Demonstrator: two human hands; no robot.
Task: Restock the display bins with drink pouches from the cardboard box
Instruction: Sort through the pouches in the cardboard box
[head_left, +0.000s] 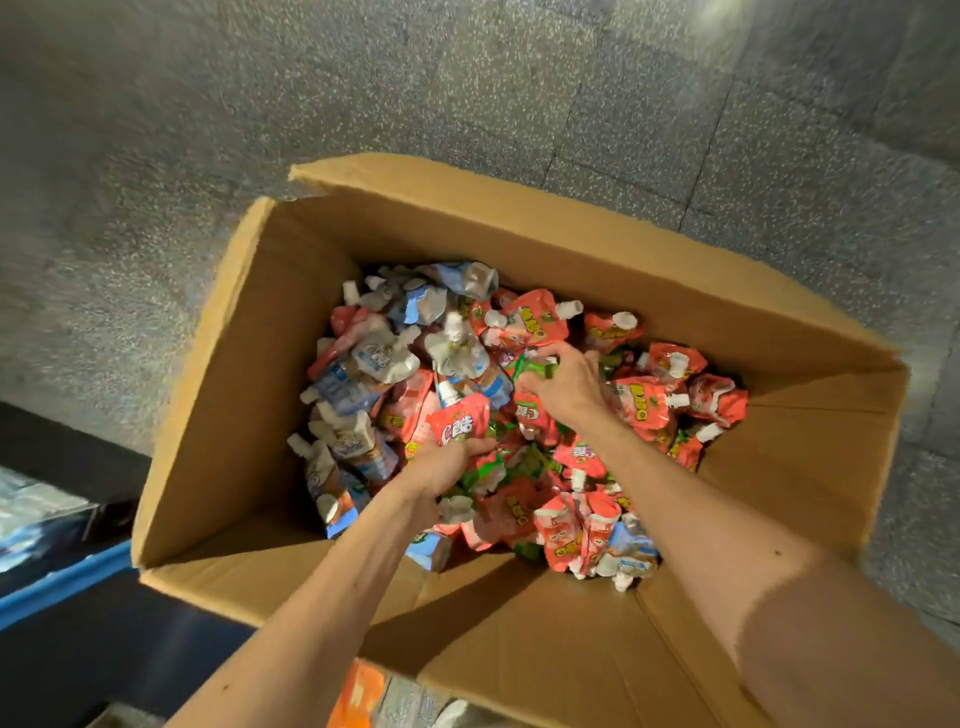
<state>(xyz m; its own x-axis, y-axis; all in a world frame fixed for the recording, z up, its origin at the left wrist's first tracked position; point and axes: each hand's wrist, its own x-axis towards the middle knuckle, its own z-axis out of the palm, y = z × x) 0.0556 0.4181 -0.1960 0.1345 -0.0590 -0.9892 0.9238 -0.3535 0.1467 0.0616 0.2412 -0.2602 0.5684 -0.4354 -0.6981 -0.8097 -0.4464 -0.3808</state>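
Observation:
An open cardboard box (223, 395) sits on the floor, holding several spouted drink pouches: red ones to the right and middle, blue-white ones (358, 364) to the left. Both my arms reach down into the pile. My left hand (441, 467) grips a red pouch (460, 423) with white lettering, along with green pouches under its fingers. My right hand (561, 382) is further in, its fingers curled round a green pouch (537, 369). More red pouches (639, 400) lie beside my right wrist.
The box flaps stand open, with the near flap (545, 649) folded toward me. Speckled grey tile floor (467, 93) surrounds the box. A dark shelf with a blue edge (62, 587) is at the lower left. An orange item (358, 696) shows at the bottom.

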